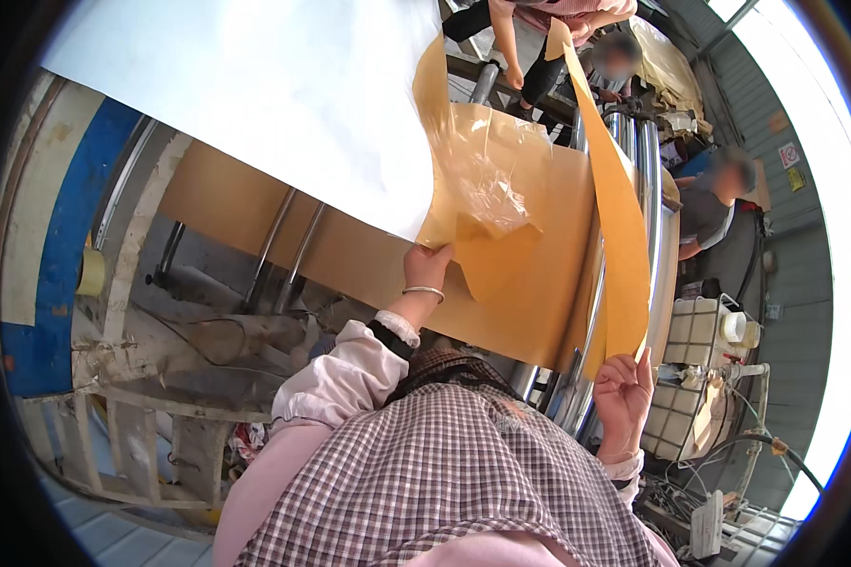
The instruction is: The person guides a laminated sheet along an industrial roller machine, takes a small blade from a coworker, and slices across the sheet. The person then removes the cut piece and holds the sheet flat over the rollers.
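My left hand (429, 269) is closed on the near corner of a wide white sheet (284, 104), where its brown paper edge (435, 123) curls over. Under that corner lies a web of brown paper (520, 312), with crinkled clear film (492, 175) and a loose brown flap on top. To the right, my right hand (624, 392) pinches the near end of a long brown paper strip (619, 217) between thumb and fingers. The strip rises over the metal rollers (649, 180) toward the far side, where a co-worker's hand (580, 30) is at its other end.
A second person (709, 217) is at the right, beyond the rollers. A caged white tank (704, 331) with hoses and cables stands at the near right. At the left are a blue and cream machine frame (76, 198) and a pale metal railing (132, 439). Metal bars (298, 255) run under the paper.
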`<act>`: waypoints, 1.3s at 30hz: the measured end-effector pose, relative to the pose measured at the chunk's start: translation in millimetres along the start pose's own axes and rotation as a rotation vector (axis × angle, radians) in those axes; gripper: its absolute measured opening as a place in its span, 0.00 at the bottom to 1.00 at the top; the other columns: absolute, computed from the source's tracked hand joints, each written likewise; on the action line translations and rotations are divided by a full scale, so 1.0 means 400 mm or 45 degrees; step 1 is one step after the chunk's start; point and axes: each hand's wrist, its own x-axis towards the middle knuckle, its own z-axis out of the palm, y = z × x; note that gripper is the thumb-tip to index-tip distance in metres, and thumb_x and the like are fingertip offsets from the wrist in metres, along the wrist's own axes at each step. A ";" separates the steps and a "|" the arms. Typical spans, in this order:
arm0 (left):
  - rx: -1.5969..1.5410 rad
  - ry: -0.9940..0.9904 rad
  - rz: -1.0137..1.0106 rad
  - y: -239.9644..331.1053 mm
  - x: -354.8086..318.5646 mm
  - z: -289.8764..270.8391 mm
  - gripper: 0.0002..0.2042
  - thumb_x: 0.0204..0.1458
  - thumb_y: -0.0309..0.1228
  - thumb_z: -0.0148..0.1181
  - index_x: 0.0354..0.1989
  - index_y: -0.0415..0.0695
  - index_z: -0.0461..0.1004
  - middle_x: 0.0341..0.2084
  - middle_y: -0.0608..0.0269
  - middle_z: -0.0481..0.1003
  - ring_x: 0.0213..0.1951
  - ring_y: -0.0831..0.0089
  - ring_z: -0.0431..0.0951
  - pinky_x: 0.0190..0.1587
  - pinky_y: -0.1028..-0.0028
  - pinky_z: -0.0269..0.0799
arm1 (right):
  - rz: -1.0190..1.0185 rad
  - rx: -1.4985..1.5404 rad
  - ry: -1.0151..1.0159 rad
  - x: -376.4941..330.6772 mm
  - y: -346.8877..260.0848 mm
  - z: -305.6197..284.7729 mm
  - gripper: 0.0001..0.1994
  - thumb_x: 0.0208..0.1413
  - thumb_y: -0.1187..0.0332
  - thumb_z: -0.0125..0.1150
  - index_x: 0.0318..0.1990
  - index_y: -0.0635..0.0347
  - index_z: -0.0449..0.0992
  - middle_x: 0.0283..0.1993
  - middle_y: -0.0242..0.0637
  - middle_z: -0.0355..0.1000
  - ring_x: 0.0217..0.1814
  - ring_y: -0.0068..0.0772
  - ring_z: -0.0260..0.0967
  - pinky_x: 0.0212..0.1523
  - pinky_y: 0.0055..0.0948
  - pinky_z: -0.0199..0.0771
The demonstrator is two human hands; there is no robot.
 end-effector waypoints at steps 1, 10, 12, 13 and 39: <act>-0.057 -0.021 0.020 0.000 0.000 0.000 0.13 0.41 0.20 0.60 0.38 0.36 0.73 0.34 0.64 0.75 0.36 0.76 0.74 0.41 0.78 0.67 | -0.005 0.014 0.010 -0.002 0.003 0.001 0.15 0.55 0.59 0.52 0.23 0.59 0.62 0.17 0.23 0.51 0.20 0.16 0.47 0.22 0.16 0.52; -0.084 -0.020 0.004 0.005 0.000 0.010 0.11 0.41 0.21 0.60 0.36 0.35 0.73 0.33 0.64 0.75 0.35 0.76 0.74 0.40 0.78 0.67 | -0.031 0.035 0.041 0.004 0.012 -0.002 0.15 0.55 0.60 0.53 0.22 0.59 0.62 0.16 0.23 0.51 0.19 0.16 0.47 0.22 0.16 0.51; -0.054 0.000 0.009 0.008 -0.003 0.013 0.11 0.41 0.21 0.60 0.36 0.35 0.74 0.33 0.64 0.75 0.35 0.76 0.74 0.40 0.78 0.67 | -0.043 0.022 0.050 0.008 0.009 -0.009 0.15 0.54 0.60 0.53 0.22 0.59 0.62 0.16 0.24 0.51 0.18 0.16 0.47 0.22 0.16 0.51; -0.110 -0.020 0.013 0.010 -0.005 0.014 0.11 0.41 0.22 0.60 0.35 0.35 0.74 0.33 0.64 0.76 0.34 0.77 0.74 0.39 0.78 0.67 | -0.054 0.011 0.061 0.011 0.007 -0.015 0.15 0.54 0.61 0.53 0.22 0.59 0.62 0.16 0.24 0.51 0.18 0.16 0.47 0.21 0.16 0.51; -0.081 0.012 -0.024 0.012 -0.014 -0.005 0.11 0.40 0.20 0.61 0.35 0.35 0.73 0.32 0.64 0.76 0.33 0.77 0.74 0.38 0.79 0.68 | -0.056 -0.009 0.000 0.029 -0.023 -0.064 0.11 0.54 0.65 0.54 0.24 0.60 0.66 0.19 0.26 0.57 0.18 0.15 0.51 0.21 0.18 0.52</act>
